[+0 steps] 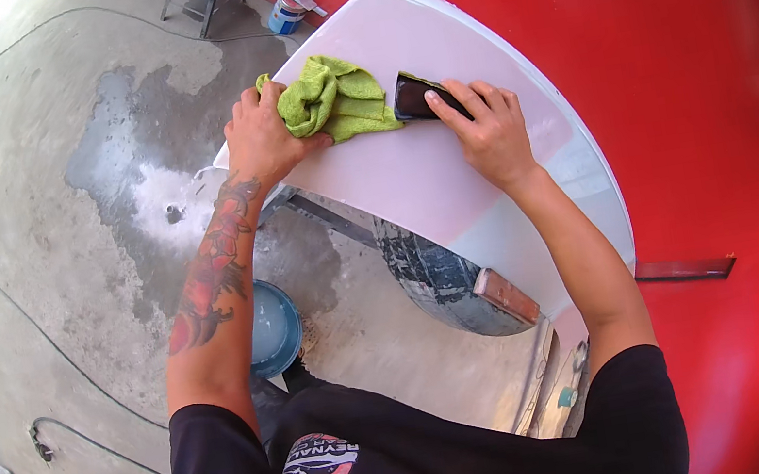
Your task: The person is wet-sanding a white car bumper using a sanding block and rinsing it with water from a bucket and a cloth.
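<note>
A curved white car body panel (435, 180), pinkish in places, lies in front of me at about waist height. On its left part my left hand (265, 141) grips a bunched green cloth (342, 86), whose loose end spreads over the panel. My right hand (493, 132) holds a dark, flat sanding block (416, 97) by its right end, thumb on top and fingers over the far edge. The block's left end meets the edge of the cloth. Whatever is on the block's underside is mostly hidden.
Below the panel stand a blue bucket (290, 348) of cloudy water and a dark rounded object (430, 278) bearing a reddish block (506, 296). A metal stand (332, 216) shows underneath. A cable (23, 315), paint can (284, 18) and small stool (213, 12) are on the partly wet floor.
</note>
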Motion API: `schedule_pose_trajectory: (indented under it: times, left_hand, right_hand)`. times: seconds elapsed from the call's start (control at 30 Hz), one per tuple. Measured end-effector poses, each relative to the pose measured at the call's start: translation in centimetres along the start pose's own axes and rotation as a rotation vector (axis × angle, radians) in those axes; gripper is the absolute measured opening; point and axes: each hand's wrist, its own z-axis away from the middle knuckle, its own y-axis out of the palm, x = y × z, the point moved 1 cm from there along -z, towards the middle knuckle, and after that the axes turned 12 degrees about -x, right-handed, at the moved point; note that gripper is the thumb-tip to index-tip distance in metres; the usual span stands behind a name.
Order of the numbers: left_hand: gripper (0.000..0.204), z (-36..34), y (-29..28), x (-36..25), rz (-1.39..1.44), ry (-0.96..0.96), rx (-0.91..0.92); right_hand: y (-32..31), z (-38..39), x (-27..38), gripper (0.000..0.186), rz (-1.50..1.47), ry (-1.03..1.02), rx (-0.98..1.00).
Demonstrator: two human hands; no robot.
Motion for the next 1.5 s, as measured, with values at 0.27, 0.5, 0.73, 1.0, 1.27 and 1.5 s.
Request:
schedule_pose_trajectory:
  times: [0.27, 0.5, 0.73, 1.0, 1.27, 1.5]
  left_hand:
    - [0.08, -0.3, 0.4, -0.2, 0.026, 0.017, 0.023]
    - [0.083, -0.5, 0.3, -0.9, -0.022, -0.002, 0.043]
    - [0.081, -0.5, 0.2, -0.4, -0.005, 0.023, 0.017]
    - [0.087, -0.7, 0.7, -0.7, -0.02, 0.016, 0.041]
    - [0.094, -1.0, 1.2, 1.8, -0.048, 0.087, 0.03]
    - [0.09, -1.2, 2.2, -0.1, -0.043, 0.104, 0.035]
  right_hand:
    - [5.0, -8.8, -1.5, 0.045, 0.079, 0.049, -0.154]
    - [-2.0, 3.3, 0.2, 0.044, 0.021, 0.087, 0.032]
    - [2.5, -5.1, -1.6, 0.043, 0.015, 0.128, -0.123]
    - [-1.0, 2.4, -1.6, 0.044, 0.077, 0.123, -0.071]
    - [-2.6, 7.7, 0.8, 0.047, 0.075, 0.233, -0.061]
    - [-0.9, 2.0, -4.3, 0.044, 0.166, 0.214, -0.164]
